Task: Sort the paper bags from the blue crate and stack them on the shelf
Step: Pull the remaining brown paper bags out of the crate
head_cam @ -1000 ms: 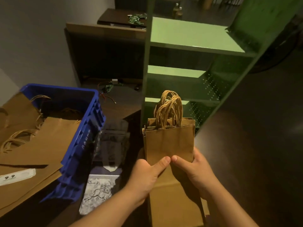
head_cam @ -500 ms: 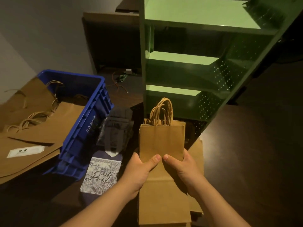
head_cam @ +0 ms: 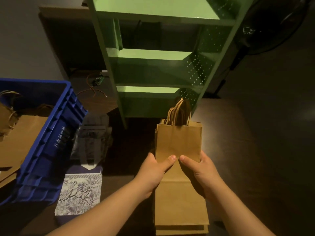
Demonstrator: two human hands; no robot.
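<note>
Both thumbs lay flat across the face of a bundle of small brown paper bags (head_cam: pixel 178 142), the left hand (head_cam: pixel 156 169) and right hand (head_cam: pixel 199 169) clasping its lower edge from either side. The matte kraft bundle stood upright, twisted-paper handles (head_cam: pixel 179 114) on top, above a flat stack of larger brown bags (head_cam: pixel 180 210) and just before the green metal shelf (head_cam: pixel 153 79). Well to the left, the ribbed blue plastic crate (head_cam: pixel 51 142) held more brown bags.

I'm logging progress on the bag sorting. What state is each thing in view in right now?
Small bag bundle: flat, held upright, handles up.
Left hand: grips the bundle's lower left edge.
Right hand: grips its lower right edge.
Larger brown bags: lying flat, stacked under the hands.
Blue crate: open, brown bags inside.
Green shelf: visible boards bare.
Patterned bag: lying flat beside the crate.
</note>
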